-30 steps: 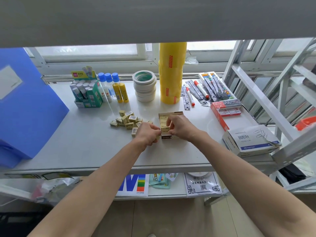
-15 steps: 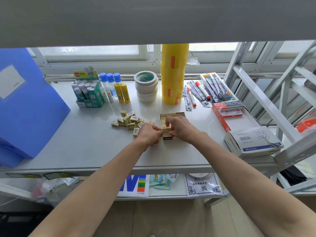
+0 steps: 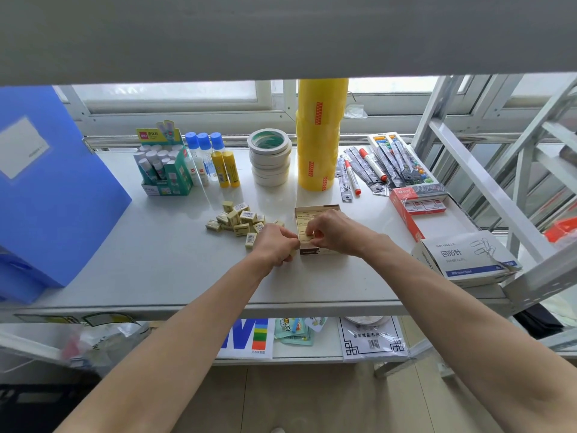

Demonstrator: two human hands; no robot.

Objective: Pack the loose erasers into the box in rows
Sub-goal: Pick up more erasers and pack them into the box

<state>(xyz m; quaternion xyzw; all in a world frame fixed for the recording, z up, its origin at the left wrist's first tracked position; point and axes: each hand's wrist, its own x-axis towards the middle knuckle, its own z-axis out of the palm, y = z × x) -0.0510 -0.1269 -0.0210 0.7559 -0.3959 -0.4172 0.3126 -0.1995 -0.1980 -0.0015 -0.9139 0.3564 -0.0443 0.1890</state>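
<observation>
At centre frame, a person's right hand (image 3: 335, 233) pinches an eraser (image 3: 309, 235) into the box (image 3: 315, 210); the left hand (image 3: 274, 245) grips another beside it, loose erasers (image 3: 239, 221) heaped just left on the bench (image 3: 156, 260).

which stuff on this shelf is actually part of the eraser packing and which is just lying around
Part of the job:
- pile of loose erasers
- box, partly filled
- left hand, an eraser in its curled fingers
- right hand, pinching an eraser in the box

Just lying about:
- glue sticks
- tape rolls
- yellow rolls
- red markers
- paper clip box
- blue folder
</observation>
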